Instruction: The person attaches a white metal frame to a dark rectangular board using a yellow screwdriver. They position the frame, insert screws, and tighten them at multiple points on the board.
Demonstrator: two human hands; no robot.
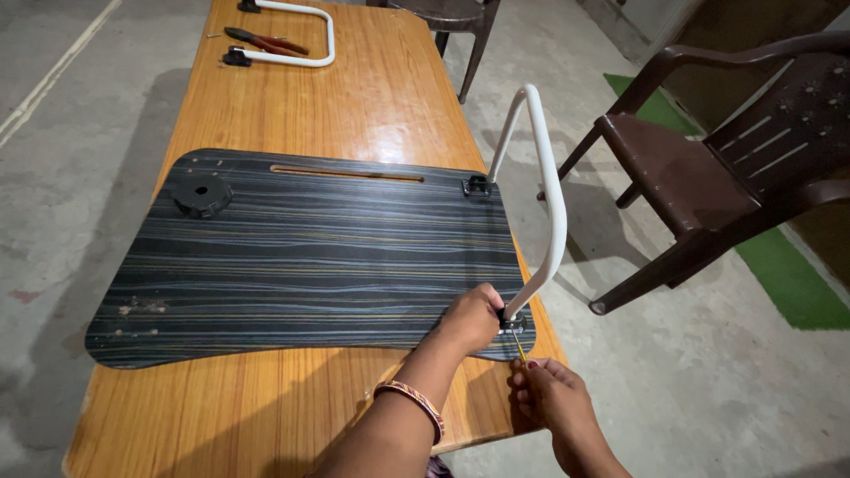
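A dark striped board point(301, 257) lies flat on an orange wooden table point(354, 80). A white U-shaped tube leg point(549, 195) stands up from black brackets at the board's right edge. My left hand point(474, 317) grips the near black bracket where the leg meets the board. My right hand point(549, 394) sits just below it at the table's edge, pinching a thin yellow-handled screwdriver point(518, 343) whose tip points up at that bracket.
A second white tube leg point(301, 35) and red-handled pliers point(261, 41) lie at the table's far end. A black round cup holder point(202, 195) sits in the board's far left corner. Brown plastic chairs point(726, 168) stand to the right on the concrete floor.
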